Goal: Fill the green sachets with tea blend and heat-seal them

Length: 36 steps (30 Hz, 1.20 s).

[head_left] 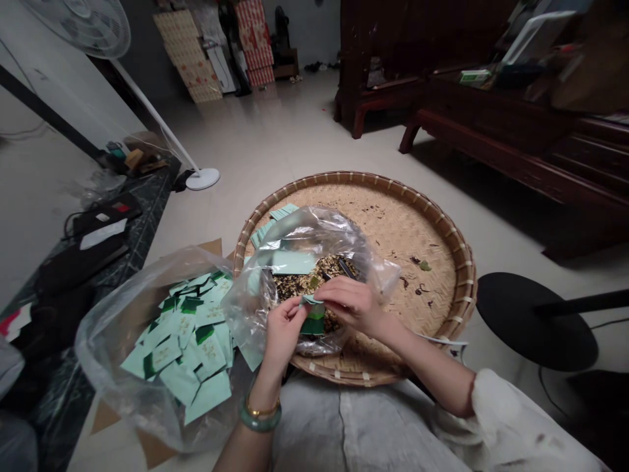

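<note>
My left hand (282,331) and my right hand (351,303) pinch a small pale green packet (313,313) between them, each closed on one side of it. They hold it over a clear plastic bag (314,239) that lies in a round woven bamboo tray (407,236). Loose dark and light dried bits (304,282) fill the bottom of that bag, with a few more green packets (289,262) in it. A green bangle (260,419) sits on my left wrist.
A second clear bag (122,354) at my left, on brown cardboard (211,248), holds several green packets. A standing fan's base (202,178) is on the tiled floor beyond. A dark wooden bench (491,124) stands at right, and a black round base (535,321) sits near the tray.
</note>
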Each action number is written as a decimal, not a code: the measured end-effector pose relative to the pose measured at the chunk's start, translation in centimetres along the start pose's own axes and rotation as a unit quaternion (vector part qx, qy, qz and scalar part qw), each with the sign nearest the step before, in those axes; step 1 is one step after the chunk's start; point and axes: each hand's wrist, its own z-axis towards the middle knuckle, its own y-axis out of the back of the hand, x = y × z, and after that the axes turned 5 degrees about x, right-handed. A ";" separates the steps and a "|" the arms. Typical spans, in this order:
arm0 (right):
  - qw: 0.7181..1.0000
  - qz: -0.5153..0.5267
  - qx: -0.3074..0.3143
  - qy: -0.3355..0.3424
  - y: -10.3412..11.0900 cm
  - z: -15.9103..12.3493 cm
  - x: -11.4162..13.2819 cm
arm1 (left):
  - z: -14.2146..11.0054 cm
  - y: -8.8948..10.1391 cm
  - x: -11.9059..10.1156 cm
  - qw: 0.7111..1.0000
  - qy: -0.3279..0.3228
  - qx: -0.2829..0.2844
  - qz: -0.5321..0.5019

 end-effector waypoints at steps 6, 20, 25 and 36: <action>0.999 -0.041 -0.023 -0.014 -0.7 -0.4 0.0 | -0.2 -0.1 0.0 0.999 0.017 0.026 -0.013; 0.990 -0.099 -0.044 -0.092 -0.5 -0.1 0.6 | -0.5 0.1 0.0 0.999 -0.013 -0.003 0.041; 0.986 -0.127 -0.017 -0.104 -0.1 0.0 0.7 | -0.3 0.8 -0.2 0.982 -0.095 -0.068 0.147; 0.849 0.370 0.107 -0.361 0.2 0.8 0.2 | 0.8 1.5 0.7 0.998 -0.038 -0.049 0.015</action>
